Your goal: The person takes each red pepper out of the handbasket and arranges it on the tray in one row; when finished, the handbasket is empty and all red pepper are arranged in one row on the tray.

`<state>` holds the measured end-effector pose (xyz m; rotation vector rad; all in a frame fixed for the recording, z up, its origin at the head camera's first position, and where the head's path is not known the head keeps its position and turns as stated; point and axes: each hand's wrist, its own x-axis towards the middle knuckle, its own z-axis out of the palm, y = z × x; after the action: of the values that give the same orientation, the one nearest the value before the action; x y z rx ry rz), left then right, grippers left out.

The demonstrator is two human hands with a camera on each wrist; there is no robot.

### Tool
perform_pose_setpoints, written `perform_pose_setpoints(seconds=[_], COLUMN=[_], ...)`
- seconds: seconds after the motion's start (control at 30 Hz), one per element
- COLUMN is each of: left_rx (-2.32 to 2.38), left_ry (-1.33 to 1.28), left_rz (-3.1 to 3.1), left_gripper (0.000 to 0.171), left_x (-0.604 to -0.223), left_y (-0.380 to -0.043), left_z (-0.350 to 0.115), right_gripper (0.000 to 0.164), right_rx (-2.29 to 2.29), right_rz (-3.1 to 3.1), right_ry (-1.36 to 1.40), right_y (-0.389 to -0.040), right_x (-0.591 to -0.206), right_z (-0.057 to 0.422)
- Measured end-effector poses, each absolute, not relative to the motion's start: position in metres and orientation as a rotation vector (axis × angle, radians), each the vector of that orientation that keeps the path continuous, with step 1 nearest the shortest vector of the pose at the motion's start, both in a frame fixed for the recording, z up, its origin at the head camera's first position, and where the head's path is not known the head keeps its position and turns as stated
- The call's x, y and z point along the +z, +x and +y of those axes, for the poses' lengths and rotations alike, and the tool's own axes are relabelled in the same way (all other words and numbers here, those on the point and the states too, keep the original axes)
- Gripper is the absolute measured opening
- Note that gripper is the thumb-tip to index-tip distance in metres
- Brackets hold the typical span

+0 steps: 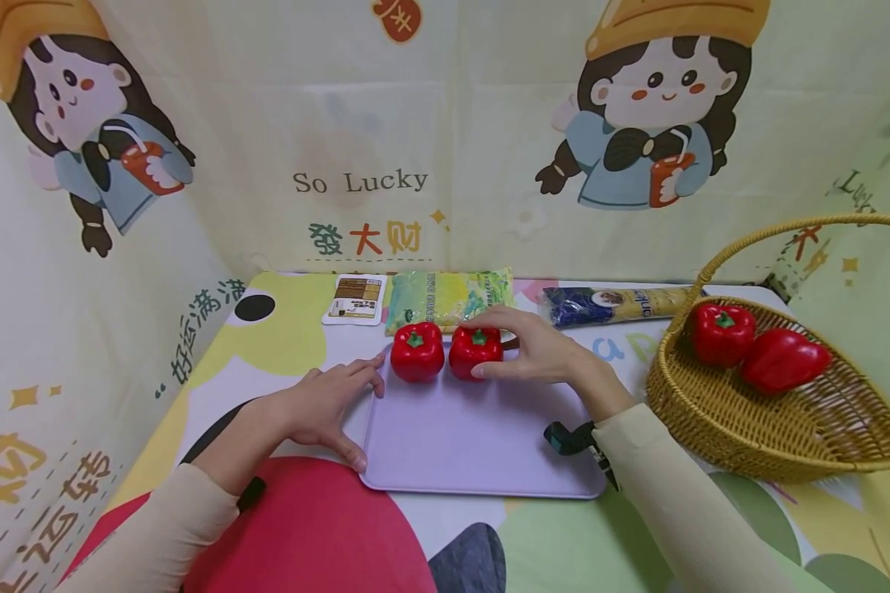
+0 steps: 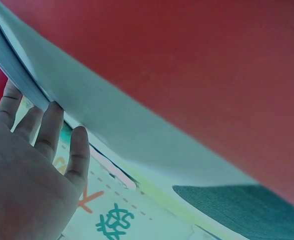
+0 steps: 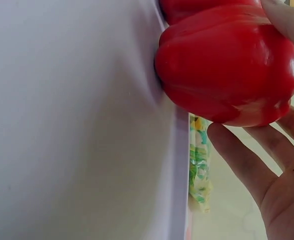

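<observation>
Two red bell peppers stand side by side at the back left of a lilac tray (image 1: 482, 445). The right hand (image 1: 530, 350) holds the right-hand bell pepper (image 1: 469, 356), thumb in front and fingers behind; the right wrist view shows the same pepper (image 3: 226, 65) between the thumb and fingers. Just left of it is the other bell pepper (image 1: 417, 354), green stem up. Along the tray's left edge lies the left hand (image 1: 326, 408), thumb and fingers spread. In the left wrist view its fingers (image 2: 49, 132) reach the tray's rim (image 2: 17, 65).
A wicker basket (image 1: 756, 445) with a tall handle stands at the right, holding a red bell pepper (image 1: 723, 333) and another red pepper (image 1: 786, 361). Behind the tray lie a small card (image 1: 354, 300), a green-yellow packet (image 1: 445, 298) and a long pasta-like packet (image 1: 623, 305).
</observation>
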<state>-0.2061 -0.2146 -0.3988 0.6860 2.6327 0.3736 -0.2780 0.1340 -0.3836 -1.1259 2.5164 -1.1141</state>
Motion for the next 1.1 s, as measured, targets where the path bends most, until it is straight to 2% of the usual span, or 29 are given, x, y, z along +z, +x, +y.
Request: perform_pose_setpoints(seconds=[0.63,1.1], left_rx=[0.377,0.370], left_ry=[0.674,0.697], left_rz=[2.630,2.639], left_gripper=[0.089,0.090], left_x=[-0.398,-0.397], left_y=[-0.207,-0.205], left_z=[-0.215,-0.214], right_gripper=[0.075,0.076], right_rx=[-1.090,-1.095], right_rz=[2.547,2.538], right_ry=[-1.164,-1.194], right_y=[-0.280,-0.279], right_x=[-0.384,-0.384], right_z=[0.130,0.140])
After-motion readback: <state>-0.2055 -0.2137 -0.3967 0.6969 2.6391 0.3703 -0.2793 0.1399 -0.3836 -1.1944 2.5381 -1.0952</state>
